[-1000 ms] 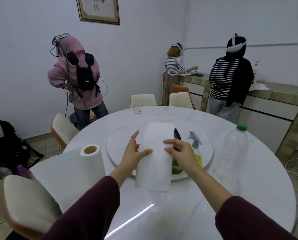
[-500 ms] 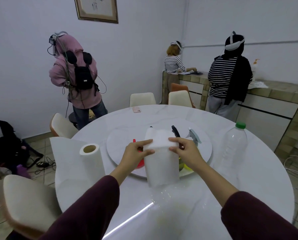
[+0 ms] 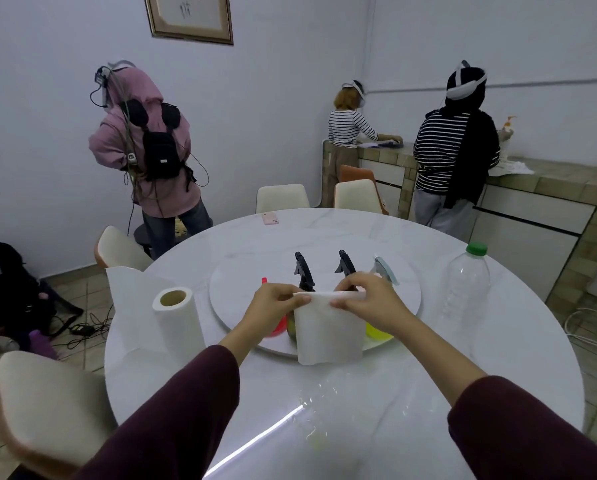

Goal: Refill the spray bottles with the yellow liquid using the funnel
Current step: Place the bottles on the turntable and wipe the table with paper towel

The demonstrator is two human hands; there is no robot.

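**Paper towel folded above the spray bottles**

A white sheet of paper towel (image 3: 330, 332) is held up over the round white marble table (image 3: 376, 410), pinched at its folded top edge by both hands. The left hand (image 3: 278, 301) is closed on the left corner between thumb and fingers; the right hand (image 3: 368, 299) is closed on the right corner in the same way.

Behind the sheet, on the white turntable (image 3: 241, 289), three spray bottles are partly hidden: two with black trigger heads (image 3: 304, 271) and one with a pale blue-grey trigger head (image 3: 385, 270), whose yellow-filled base (image 3: 378, 332) shows at the sheet's right. A red item (image 3: 277, 327), possibly the funnel, is glimpsed at the left. An empty clear plastic bottle with a green cap (image 3: 466, 289) stands at the right, well apart.

The towel is judged light, limp and easily torn, best gripped at the corners. The spray bottles are judged stiff, possibly slippery if wet, and best taken round the body or neck, below the trigger.
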